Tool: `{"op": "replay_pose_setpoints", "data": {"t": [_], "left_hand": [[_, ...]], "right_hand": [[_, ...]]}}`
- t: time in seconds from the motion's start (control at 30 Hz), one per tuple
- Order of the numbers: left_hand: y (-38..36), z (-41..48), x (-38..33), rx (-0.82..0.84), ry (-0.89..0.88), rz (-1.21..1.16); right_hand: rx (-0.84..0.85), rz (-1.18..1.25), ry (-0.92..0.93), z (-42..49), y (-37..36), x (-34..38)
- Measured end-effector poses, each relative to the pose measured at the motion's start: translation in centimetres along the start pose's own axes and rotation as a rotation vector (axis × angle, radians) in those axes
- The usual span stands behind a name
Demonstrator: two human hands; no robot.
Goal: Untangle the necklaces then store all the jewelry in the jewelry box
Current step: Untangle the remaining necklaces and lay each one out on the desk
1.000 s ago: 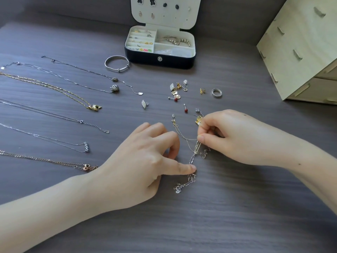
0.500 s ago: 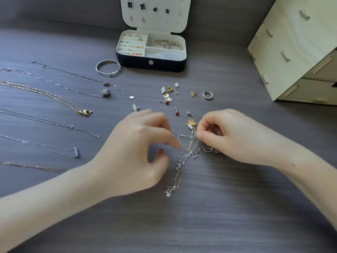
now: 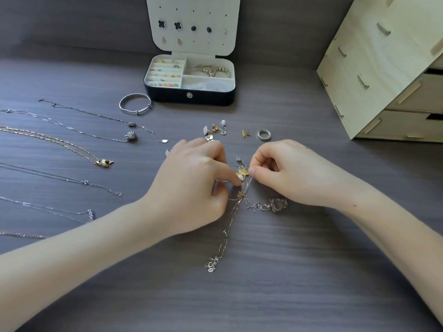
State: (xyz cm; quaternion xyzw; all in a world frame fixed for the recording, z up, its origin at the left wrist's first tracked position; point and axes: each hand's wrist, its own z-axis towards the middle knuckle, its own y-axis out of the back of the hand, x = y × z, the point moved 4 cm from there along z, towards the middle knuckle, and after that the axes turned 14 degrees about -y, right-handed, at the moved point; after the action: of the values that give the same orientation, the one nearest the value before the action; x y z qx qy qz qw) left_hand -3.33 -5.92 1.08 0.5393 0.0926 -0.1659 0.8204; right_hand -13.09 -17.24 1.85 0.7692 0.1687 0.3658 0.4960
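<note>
Silver & gold chains (image 3: 233,213) sit knotted on the tabletop (image 3: 299,283), well in front of the jewelry box (image 3: 191,98). Left hand (image 3: 189,185) pinches the knot by a gold pendant (image 3: 241,173); right hand (image 3: 294,173) pinches a strand just beside it. Approx halfway, I'd say: several necklaces (image 3: 72,144) lie straightened front-left of the box, which is open w/ some pieces inside. Bangle (image 3: 135,104), ring (image 3: 264,134) & earrings (image 3: 215,129) wait in front of it, the earrings crowding the hands. Wooden drawers (image 3: 383,68) stand to its right.
</note>
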Motion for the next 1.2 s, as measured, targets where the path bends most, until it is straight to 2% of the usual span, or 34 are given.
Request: {"op": "replay_pose_setpoints", "data": {"t": [0.23, 0.43, 0.6, 0.77, 1.03, 1.2], "left_hand": [[-0.3, 0.7, -0.5, -0.117, 0.183, 0.085], [-0.6, 1.5, -0.9, -0.135, 0.26, 0.165], [-0.9, 2.2, -1.1, -0.002, 0.37, 0.158], [-1.1, 2.7, -0.6, 0.059, 0.496, 0.088], [-1.4, 3.3, -0.3, 0.177, 0.518, 0.09], [-1.1, 2.8, 0.5, 0.202, 0.595, -0.042]], "right_hand": [[-0.012, 0.026, -0.009, 0.5, 0.2, 0.2], [-0.034, 0.031, -0.02, 0.5, 0.1, 0.2], [-0.026, 0.016, -0.044, 0.6, -0.1, 0.1], [-0.02, 0.024, -0.055, 0.6, -0.1, 0.0], [-0.041, 0.039, -0.056, 0.6, 0.0, -0.2], [-0.047, 0.046, -0.093, 0.1, 0.2, -0.6]]}}
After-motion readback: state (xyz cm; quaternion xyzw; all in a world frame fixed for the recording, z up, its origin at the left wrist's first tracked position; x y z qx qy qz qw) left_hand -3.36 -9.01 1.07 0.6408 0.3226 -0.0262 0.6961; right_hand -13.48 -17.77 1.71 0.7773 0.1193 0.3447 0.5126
